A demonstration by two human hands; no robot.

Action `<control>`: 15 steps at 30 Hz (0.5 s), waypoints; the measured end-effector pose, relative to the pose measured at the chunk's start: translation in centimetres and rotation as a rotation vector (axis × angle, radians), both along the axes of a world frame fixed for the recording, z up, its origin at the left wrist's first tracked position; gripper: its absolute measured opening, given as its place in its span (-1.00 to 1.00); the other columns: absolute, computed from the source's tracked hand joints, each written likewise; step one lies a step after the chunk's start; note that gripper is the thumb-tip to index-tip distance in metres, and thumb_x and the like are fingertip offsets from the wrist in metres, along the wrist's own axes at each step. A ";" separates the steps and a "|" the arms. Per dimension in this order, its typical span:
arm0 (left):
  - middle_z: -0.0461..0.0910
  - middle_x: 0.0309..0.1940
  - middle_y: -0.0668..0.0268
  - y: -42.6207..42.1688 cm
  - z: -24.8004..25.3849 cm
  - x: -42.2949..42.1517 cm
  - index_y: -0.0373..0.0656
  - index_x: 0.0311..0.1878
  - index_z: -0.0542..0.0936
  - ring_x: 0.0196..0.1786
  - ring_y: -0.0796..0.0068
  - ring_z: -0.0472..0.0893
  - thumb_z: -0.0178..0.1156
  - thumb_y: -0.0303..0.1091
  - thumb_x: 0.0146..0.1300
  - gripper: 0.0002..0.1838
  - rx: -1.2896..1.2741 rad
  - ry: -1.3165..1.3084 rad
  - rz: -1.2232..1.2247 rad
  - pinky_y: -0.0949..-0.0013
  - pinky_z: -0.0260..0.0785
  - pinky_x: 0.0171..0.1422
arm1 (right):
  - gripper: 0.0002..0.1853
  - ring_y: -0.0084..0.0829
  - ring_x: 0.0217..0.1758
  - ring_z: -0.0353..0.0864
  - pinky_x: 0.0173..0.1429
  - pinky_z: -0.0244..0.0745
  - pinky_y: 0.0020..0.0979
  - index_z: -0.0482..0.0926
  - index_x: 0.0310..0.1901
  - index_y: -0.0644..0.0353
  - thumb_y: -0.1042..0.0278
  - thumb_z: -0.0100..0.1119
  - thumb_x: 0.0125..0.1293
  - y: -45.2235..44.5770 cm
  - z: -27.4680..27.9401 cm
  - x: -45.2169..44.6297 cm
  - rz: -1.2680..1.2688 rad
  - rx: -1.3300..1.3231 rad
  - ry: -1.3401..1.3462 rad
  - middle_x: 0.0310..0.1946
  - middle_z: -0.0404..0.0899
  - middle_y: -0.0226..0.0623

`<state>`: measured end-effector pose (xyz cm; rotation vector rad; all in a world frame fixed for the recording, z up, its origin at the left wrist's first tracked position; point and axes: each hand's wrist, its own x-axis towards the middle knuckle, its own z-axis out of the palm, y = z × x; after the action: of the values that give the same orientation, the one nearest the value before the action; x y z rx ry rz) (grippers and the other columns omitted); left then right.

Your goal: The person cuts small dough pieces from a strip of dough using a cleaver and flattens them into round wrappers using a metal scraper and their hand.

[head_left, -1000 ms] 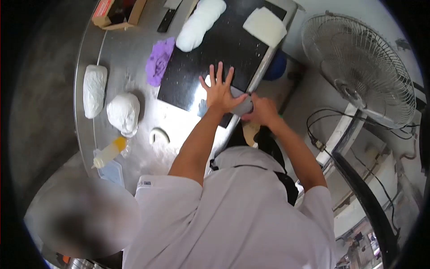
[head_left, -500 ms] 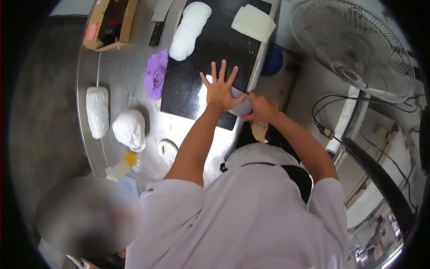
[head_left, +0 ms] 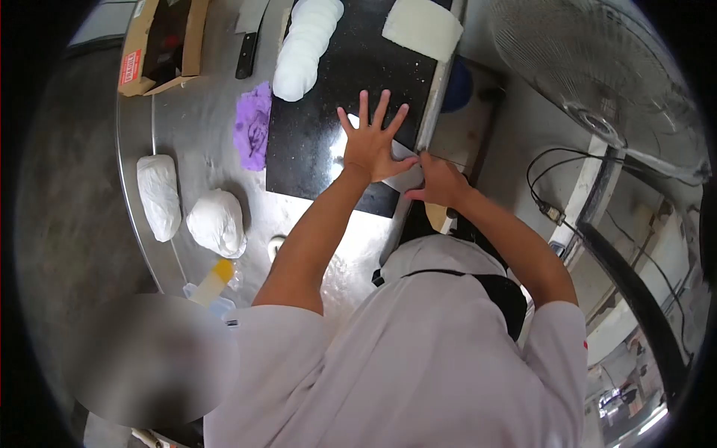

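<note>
My left hand (head_left: 369,145) lies open, fingers spread, over the near part of a black board (head_left: 366,63). Between it and my right hand is a flat grey blade-like piece (head_left: 403,178); its exact kind is unclear. My right hand (head_left: 442,183) holds this piece at the board's right edge, thumb and index finger at its two sides. The left thumb reaches over it. A row of overlapping white dough rounds (head_left: 305,56) lies at the board's far left. A pale, roughly square slab (head_left: 423,28) rests at the far right.
A purple cloth (head_left: 252,127) lies left of the board, near a black-handled cleaver (head_left: 247,54). Farther left are a cardboard box (head_left: 193,45), two white wrapped bundles (head_left: 158,198) and a yellow-capped bottle (head_left: 213,280). A caged fan (head_left: 590,67) and dark cables stand right.
The whole view has shifted slightly. My left hand stays spread over the board and my right hand stays on the grey piece, with little movement of either.
</note>
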<state>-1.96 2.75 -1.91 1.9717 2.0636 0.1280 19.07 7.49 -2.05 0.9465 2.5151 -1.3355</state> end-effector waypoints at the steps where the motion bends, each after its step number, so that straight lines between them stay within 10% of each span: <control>1: -0.11 0.73 0.12 0.4 -0.1 -0.3 0.34 0.66 0.19 0.71 -0.29 -0.22 0.30 0.56 -0.08 0.20 -0.020 -0.013 0.009 -0.79 -0.41 0.44 | -0.11 0.34 0.02 0.67 0.06 0.60 0.09 0.37 0.14 0.36 -0.06 0.69 -0.04 0.6 0.7 -0.4 -0.032 -0.049 -0.055 -0.12 0.66 0.33; 15: -0.10 0.73 0.15 1.9 -0.6 -0.3 0.34 0.65 0.22 0.71 -0.28 -0.18 0.35 0.54 -0.14 0.22 0.052 -0.035 -0.152 -0.80 -0.39 0.43 | -0.16 0.25 -0.08 0.73 -0.05 0.63 0.05 0.40 0.02 0.38 -0.07 0.70 -0.05 -1.5 -0.4 0.6 -0.097 0.163 0.084 -0.27 0.68 0.27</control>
<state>-2.21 4.62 -2.48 2.1332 1.8986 0.1839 19.70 5.95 -2.40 1.0789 2.7080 -1.2349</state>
